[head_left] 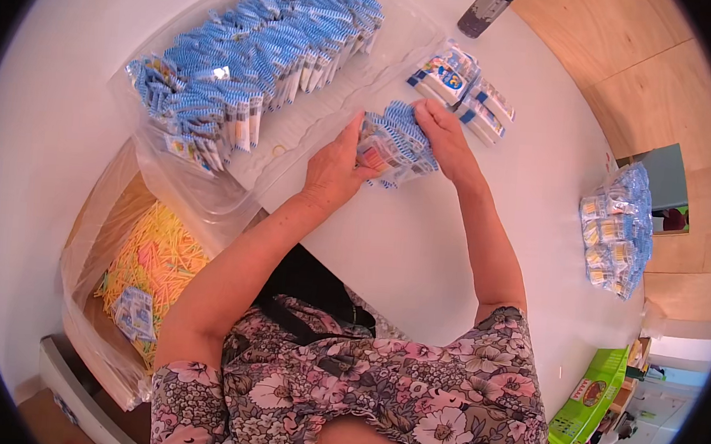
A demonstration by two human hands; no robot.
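**Both hands gathered a small stack of blue-and-white sachets on the white table**

The person's left hand and right hand closed on one small bundle of blue-striped sachets from opposite sides. The left palm pressed against the bundle's left end with the fingers curled round it; the right hand's fingers lay over the top and far edge. Neither hand was open, and the bundle sat squeezed between them, resting on or just above the white table.

Just beyond the grip, near the right hand's fingertips, lay a tied pack of sachets in clear wrap, showing a blue and yellow printed face. To the left of the grip and further out, a clear plastic sheet was spread over the table, carrying a long heap of loose sachets of the same blue-striped kind.

Well to the right of the grip, near the table's edge, stood a clear bag of packed sachets. Below and left of the left forearm, off the table, an open box lined with plastic held yellow and pink straws with one sachet pack lying on them. Far beyond the grip, a dark flat object lay on the table. A green crate sat low at the right.
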